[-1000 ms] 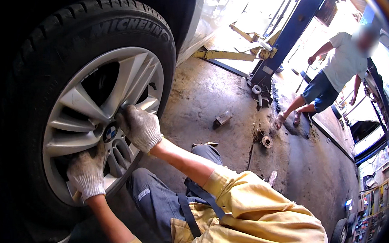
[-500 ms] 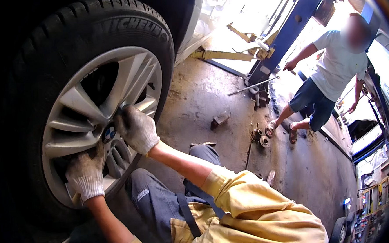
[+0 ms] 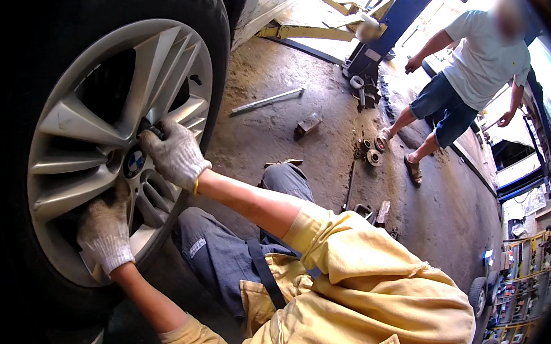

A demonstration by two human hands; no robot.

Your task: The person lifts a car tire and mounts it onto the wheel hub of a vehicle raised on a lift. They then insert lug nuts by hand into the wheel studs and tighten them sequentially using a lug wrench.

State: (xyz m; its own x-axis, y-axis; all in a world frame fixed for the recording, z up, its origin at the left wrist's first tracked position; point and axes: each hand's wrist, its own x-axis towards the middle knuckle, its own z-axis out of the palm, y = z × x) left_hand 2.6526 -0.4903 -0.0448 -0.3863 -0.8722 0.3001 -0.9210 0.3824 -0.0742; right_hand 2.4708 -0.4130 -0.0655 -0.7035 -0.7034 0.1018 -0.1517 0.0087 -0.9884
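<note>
A silver multi-spoke alloy wheel (image 3: 86, 119) with a black tyre (image 3: 217, 69) fills the left side. White knitted work gloves cover both my hands. My right hand (image 3: 173, 153) is closed around a short dark piece, seemingly a wheel bolt (image 3: 151, 128), at the hub just above the round centre cap (image 3: 134, 162). Below the cap, my left hand (image 3: 104, 234) is closed on the wheel's lower spokes. Some of its fingers are hidden in the gap between spokes.
A metal bar (image 3: 267, 101) and a small block (image 3: 308, 125) lie on the stained floor. Round metal parts (image 3: 373, 157) sit near a person (image 3: 476, 68) in white shirt and shorts. Behind stands a blue lift post (image 3: 398, 22) with yellow arms (image 3: 305, 33). Shelving (image 3: 524, 277) is at right.
The metal bar has moved left across the floor, away from the lift post. My view has shifted, so the wheel sits higher and further left. Both hands stay on the wheel.
</note>
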